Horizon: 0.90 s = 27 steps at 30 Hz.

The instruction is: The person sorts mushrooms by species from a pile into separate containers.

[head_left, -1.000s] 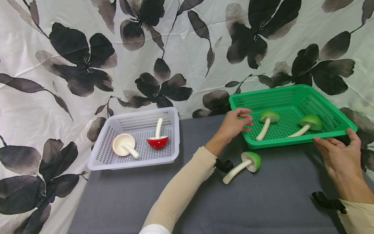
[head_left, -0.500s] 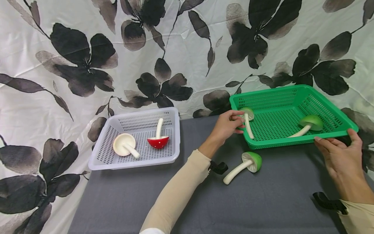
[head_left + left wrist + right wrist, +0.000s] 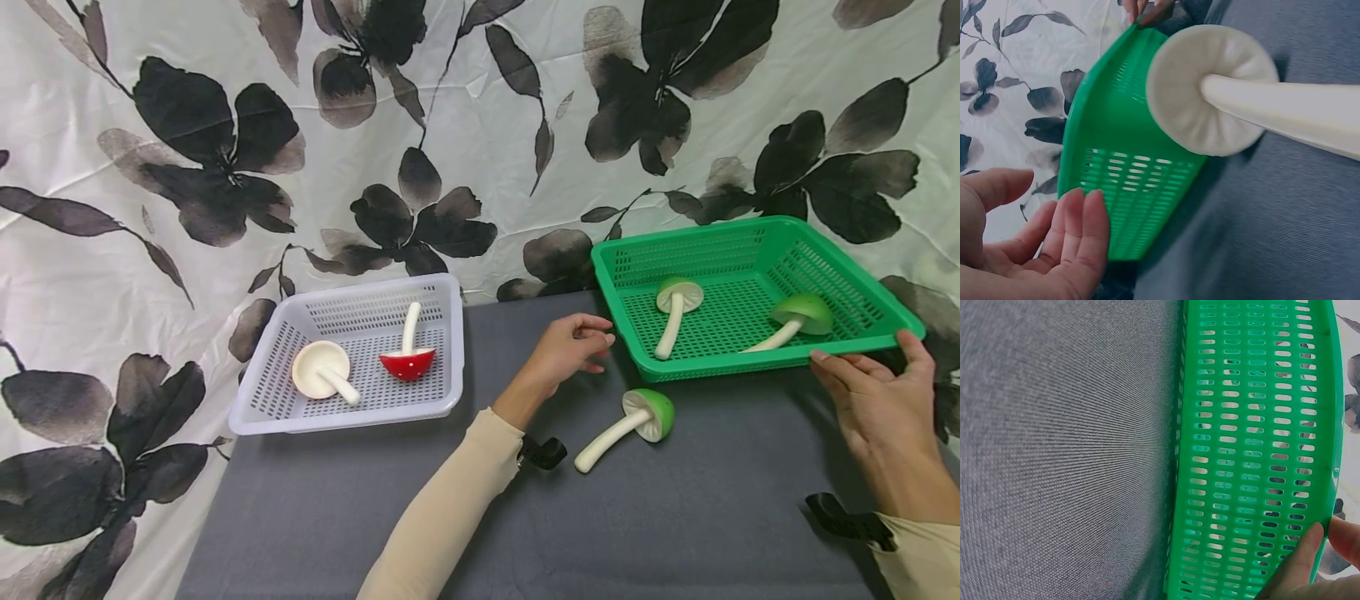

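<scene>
In the head view, my left hand hovers just left of the green basket, holding nothing, its fingers loosely bent. My right hand pinches the basket's rim at the front right corner; the right wrist view shows thumb and finger on either side of that rim. Inside the basket lie two green-capped toy mushrooms: one toward the left, one near the right. A third green-capped mushroom lies on the table in front; its pale underside looms large in the left wrist view.
A white basket stands on the left with a red-capped mushroom and a mushroom showing its cream underside. Grey cloth covers the table. A floral curtain hangs right behind both baskets.
My left hand has drawn back from over the green basket's left end, leftward and down. The left mushroom inside shifted left toward that hand, then back right. My right hand keeps its hold on the rim.
</scene>
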Each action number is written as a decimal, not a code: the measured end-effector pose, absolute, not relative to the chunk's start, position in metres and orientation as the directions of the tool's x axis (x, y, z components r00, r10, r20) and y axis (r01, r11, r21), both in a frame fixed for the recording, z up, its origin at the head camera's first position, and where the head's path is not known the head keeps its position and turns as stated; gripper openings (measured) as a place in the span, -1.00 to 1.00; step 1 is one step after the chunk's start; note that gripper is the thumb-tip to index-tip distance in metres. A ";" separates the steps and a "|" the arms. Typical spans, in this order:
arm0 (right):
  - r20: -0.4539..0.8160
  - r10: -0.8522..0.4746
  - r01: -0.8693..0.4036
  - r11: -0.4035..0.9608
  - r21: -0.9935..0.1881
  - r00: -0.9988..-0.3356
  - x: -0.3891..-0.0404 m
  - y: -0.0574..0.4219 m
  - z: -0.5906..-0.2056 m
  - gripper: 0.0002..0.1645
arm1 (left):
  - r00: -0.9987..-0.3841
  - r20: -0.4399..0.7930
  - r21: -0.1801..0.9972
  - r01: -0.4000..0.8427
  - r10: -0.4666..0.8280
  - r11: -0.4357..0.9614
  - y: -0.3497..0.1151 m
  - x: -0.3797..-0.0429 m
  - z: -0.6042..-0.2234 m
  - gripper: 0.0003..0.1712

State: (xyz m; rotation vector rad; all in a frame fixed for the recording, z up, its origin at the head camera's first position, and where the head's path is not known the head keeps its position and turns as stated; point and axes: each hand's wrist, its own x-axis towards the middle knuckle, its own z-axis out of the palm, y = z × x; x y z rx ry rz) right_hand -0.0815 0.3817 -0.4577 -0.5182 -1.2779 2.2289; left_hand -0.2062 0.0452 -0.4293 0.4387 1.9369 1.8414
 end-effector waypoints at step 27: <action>-0.077 0.603 -0.241 -0.428 -0.871 -0.794 -0.082 0.382 -0.454 0.37 | -0.687 -0.359 0.911 -0.111 0.632 0.397 0.041 -0.163 -0.468 -0.72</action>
